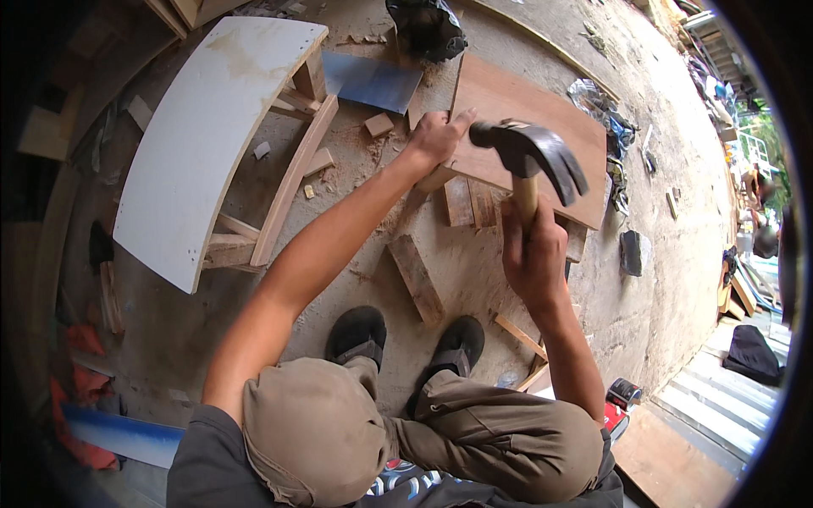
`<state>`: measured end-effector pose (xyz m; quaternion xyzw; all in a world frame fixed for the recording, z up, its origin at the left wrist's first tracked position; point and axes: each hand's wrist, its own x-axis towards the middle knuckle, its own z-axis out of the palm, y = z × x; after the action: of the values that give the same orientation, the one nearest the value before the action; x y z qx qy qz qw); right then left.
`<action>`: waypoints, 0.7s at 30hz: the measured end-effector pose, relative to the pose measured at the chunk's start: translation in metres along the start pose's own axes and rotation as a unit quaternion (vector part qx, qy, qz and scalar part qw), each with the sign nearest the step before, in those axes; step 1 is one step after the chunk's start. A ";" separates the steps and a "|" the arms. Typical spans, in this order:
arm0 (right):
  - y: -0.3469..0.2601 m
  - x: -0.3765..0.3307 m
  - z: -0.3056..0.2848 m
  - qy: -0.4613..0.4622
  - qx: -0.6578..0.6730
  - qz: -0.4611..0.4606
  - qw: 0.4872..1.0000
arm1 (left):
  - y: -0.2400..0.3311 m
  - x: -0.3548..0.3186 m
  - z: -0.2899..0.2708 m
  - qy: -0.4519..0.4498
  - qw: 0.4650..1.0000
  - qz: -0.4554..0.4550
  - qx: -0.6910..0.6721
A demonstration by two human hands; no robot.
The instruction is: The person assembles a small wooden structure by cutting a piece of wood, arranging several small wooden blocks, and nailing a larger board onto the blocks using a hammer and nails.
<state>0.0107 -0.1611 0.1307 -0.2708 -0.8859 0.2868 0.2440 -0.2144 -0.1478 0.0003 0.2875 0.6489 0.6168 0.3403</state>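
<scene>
My right hand [532,254] grips the wooden handle of a claw hammer [532,155], its dark steel head raised above a brown plywood board [525,110]. My left hand [436,138] rests on the board's near left edge, fingers pressed down on it. The board lies on short wooden blocks [468,201] set on the dusty concrete floor. I squat over it, both feet in black sandals [406,339] just below.
A white curved panel on a timber frame [203,144] stands at the left. A loose wood block [415,278] lies by my feet. Offcuts, a blue sheet [371,80], a black bag [426,28] and a dark stone [633,252] lie scattered around.
</scene>
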 end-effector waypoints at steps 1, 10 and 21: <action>0.004 -0.003 0.004 0.007 0.003 -0.005 1.000 | 0.002 0.000 0.002 0.021 1.000 -0.003 0.021; 0.007 0.001 -0.003 -0.015 -0.007 -0.008 1.000 | -0.001 -0.003 0.005 -0.001 0.994 -0.025 -0.111; 0.001 0.012 -0.002 -0.005 0.008 0.011 1.000 | 0.007 -0.009 0.005 -0.004 0.983 -0.069 -0.169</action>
<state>0.0033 -0.1525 0.1351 -0.2773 -0.8817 0.2984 0.2382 -0.2053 -0.1518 0.0083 0.1829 0.5521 0.6915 0.4285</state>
